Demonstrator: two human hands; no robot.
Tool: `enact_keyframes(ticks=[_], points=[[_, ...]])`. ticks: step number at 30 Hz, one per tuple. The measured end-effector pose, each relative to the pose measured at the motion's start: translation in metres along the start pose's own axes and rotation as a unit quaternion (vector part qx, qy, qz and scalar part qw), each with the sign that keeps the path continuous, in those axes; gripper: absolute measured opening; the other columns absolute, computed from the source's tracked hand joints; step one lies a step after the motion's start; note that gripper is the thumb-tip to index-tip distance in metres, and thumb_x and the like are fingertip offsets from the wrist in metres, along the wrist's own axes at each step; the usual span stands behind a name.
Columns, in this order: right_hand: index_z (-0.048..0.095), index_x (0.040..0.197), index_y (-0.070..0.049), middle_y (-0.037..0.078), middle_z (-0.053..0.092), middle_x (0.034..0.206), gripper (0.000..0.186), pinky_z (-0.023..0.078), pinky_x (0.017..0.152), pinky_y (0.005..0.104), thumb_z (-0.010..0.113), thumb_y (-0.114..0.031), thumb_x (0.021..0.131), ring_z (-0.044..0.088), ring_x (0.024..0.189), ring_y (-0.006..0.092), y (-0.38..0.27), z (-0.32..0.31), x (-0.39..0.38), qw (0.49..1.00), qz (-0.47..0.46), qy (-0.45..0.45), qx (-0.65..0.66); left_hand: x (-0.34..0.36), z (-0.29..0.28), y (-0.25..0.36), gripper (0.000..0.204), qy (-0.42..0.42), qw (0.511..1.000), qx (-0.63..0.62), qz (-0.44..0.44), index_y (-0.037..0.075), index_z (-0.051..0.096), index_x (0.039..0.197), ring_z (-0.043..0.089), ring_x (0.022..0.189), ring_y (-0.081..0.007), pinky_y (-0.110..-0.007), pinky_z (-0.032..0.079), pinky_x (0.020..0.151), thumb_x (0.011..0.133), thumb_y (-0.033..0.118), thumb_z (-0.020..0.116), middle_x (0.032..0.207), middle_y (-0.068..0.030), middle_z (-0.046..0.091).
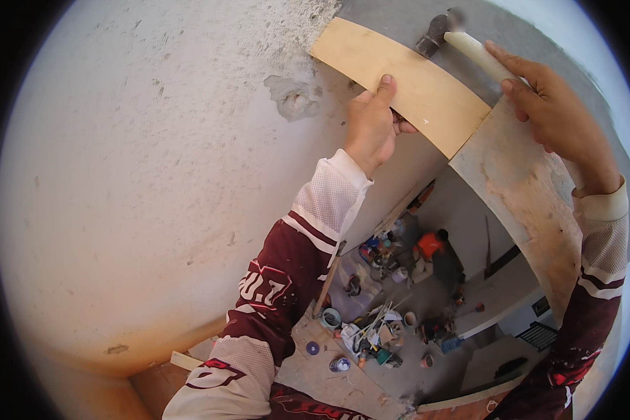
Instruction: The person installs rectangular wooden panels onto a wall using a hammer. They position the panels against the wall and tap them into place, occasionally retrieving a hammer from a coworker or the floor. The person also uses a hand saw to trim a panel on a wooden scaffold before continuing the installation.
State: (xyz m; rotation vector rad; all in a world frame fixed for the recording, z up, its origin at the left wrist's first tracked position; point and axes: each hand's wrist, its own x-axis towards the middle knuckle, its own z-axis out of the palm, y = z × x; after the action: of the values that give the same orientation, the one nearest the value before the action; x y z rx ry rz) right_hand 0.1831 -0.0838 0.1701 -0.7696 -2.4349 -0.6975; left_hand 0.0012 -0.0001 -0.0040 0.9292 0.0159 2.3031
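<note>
My left hand grips the lower edge of a pale, smooth plywood strip, thumb on its face and fingers underneath. One end of the strip meets the rough plastered wall; its other end adjoins a worn, stained board. My right hand is closed round the pale handle of a hammer. The dark hammer head is at the strip's upper edge, against the grey surface; whether it touches the strip I cannot tell.
A white wall with a grey patch fills the left. Far below, a floor holds buckets, tools and a heap of sticks. A person in orange is down there among containers. A wooden pole stands beside the wall.
</note>
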Motion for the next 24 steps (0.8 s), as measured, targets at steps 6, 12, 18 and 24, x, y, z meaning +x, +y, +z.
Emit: enact_keyframes(ticks=[6, 12, 18, 24], points=[[0.048, 0.15, -0.019, -0.001, 0.046, 0.07, 0.048, 0.038, 0.049, 0.0278, 0.051, -0.02, 0.102, 0.038, 0.053, 0.0086, 0.004, 0.001, -0.005, 0.998, -0.059, 0.036, -0.009, 0.0, -0.003, 0.001, 0.039, -0.009, 1.0, 0.004, 0.005, -0.001, 0.055, 0.122, 0.068, 0.088, -0.0221, -0.036, 0.056, 0.069, 0.107, 0.034, 0.048, 0.108, -0.0118, 0.067], [0.047, 0.151, -0.031, -0.004, 0.039, 0.072, 0.045, 0.038, 0.043, 0.0217, 0.05, -0.026, 0.106, 0.034, 0.051, 0.005, 0.018, -0.002, -0.005, 0.999, -0.033, 0.029, -0.008, 0.0, -0.005, 0.0, 0.039, -0.021, 1.0, 0.001, 0.01, -0.001, 0.055, 0.122, 0.069, 0.09, -0.0221, -0.036, 0.056, 0.068, 0.106, 0.035, 0.05, 0.109, -0.0126, 0.068], [0.048, 0.15, -0.03, -0.004, 0.04, 0.071, 0.045, 0.038, 0.043, 0.0208, 0.05, -0.026, 0.106, 0.035, 0.05, 0.0046, 0.011, -0.011, -0.015, 1.0, -0.003, 0.004, -0.004, 0.0, -0.005, 0.001, 0.039, -0.011, 1.0, 0.015, 0.005, 0.0, 0.056, 0.122, 0.069, 0.09, -0.0212, -0.034, 0.056, 0.068, 0.106, 0.035, 0.051, 0.109, -0.0127, 0.068], [0.047, 0.15, -0.03, -0.004, 0.04, 0.07, 0.045, 0.038, 0.043, 0.0207, 0.048, -0.024, 0.106, 0.035, 0.049, 0.0045, 0.015, -0.007, -0.016, 1.0, -0.006, 0.001, 0.008, 0.001, -0.008, -0.001, 0.038, -0.013, 1.0, 0.015, 0.002, 0.0, 0.057, 0.121, 0.068, 0.089, -0.0205, -0.034, 0.055, 0.067, 0.106, 0.035, 0.05, 0.108, -0.012, 0.068]])
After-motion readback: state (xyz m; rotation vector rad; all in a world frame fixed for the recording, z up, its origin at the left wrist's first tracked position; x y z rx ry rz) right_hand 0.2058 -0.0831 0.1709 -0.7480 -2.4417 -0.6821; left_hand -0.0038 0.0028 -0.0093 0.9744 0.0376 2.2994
